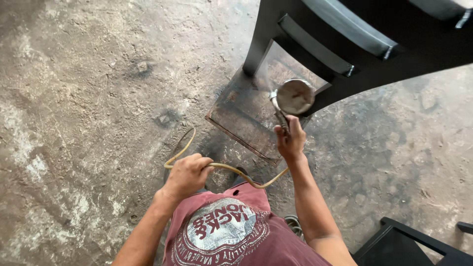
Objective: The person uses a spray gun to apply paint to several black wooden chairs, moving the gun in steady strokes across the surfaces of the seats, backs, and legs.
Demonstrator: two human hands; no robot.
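— Right hand [290, 140]?
— Fingers clamped on spray gun [290, 101], round metal cup up, nozzle toward black chair frame [345, 49], just ahead and above.
— Left hand [187, 172]?
— Fingers wrapped around yellow hose [231, 170], low, near red shirt [231, 231].
— Lie of hose?
— Long axis left to right, sagging between both hands, looping onto concrete floor [74, 98].
— Nearer to frame?
— Right, by far. Stained metal sheet [241, 118] under chair leg.

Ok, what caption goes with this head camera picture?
Right hand holds a spray gun at a black chair frame; left hand grips the yellow hose.
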